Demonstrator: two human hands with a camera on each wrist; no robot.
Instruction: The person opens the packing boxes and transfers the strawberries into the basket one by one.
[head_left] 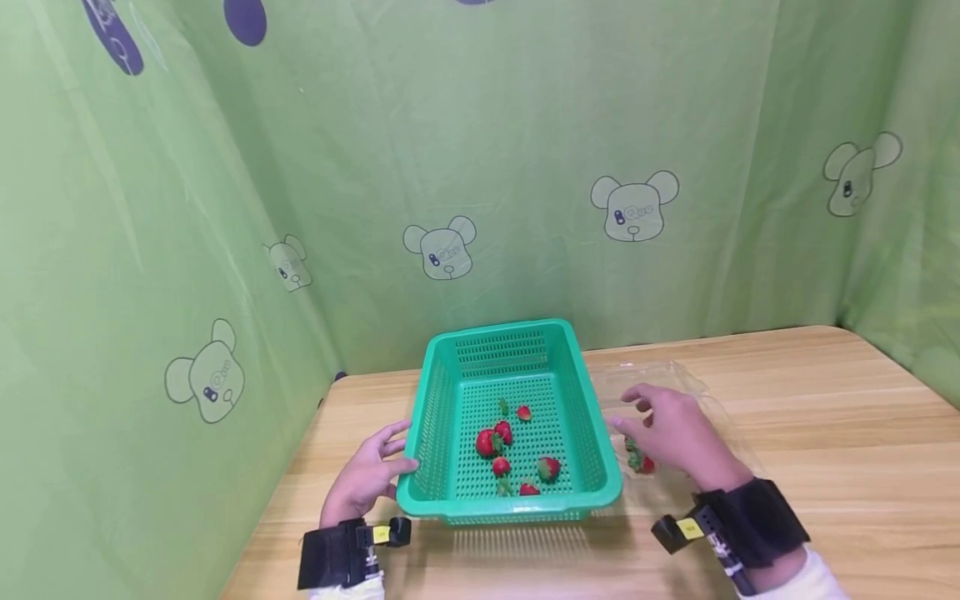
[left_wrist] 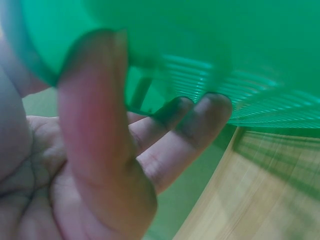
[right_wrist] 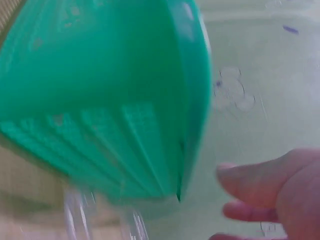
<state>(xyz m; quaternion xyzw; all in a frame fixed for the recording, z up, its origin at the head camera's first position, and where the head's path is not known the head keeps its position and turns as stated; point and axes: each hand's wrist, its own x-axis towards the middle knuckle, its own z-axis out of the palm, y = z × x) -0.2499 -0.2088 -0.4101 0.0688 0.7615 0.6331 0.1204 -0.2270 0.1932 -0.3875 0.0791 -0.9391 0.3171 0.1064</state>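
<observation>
A green plastic basket [head_left: 517,506] with slotted walls stands tilted toward me. Several red strawberries [head_left: 486,443], some with green leaves, lie on its perforated floor. My left hand [head_left: 365,477] grips the near left corner, the thumb over the rim and fingers against the outer wall, as the left wrist view also shows. To the right of the basket, my right hand [head_left: 675,429] is held apart from it, fingers loosely bent around nothing. Beneath that hand, a strawberry [head_left: 647,465] with green leaves lies by a clear plastic container [head_left: 667,377], which the hand partly covers.
The wooden table [head_left: 825,433] extends to the right and in front of the basket. A green curtain [head_left: 525,167] with bear-head prints hangs close behind the table and along its left side.
</observation>
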